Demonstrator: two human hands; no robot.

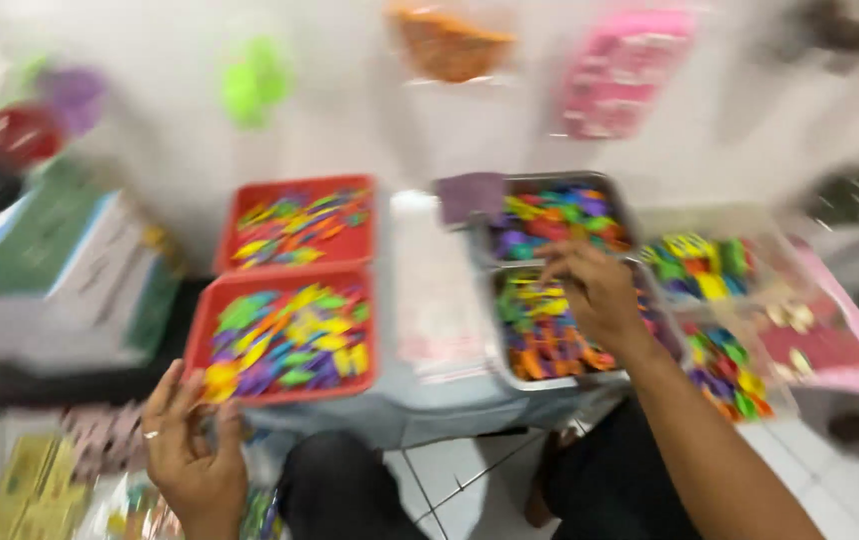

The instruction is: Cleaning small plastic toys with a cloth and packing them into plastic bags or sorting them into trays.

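Note:
The whole view is blurred by motion. My right hand [598,297] reaches over the nearer metal tray [510,372], which is full of small coloured pieces. Its fingertips are bunched together just above the pieces, and the blur hides whether they pinch one. My left hand [190,450], with a ring on one finger, is raised at the lower left. It sits just below the front edge of the nearer red tray [200,345], fingers curled upward. Whether it holds anything is unclear.
A second red tray [232,232] and a second metal tray [622,195] sit behind, both with coloured pieces. A white stack [435,290] lies between them. Clear tubs [700,265] and a pink tray [855,365] stand at right. Boxes [60,260] are left, packets [40,480] on the floor.

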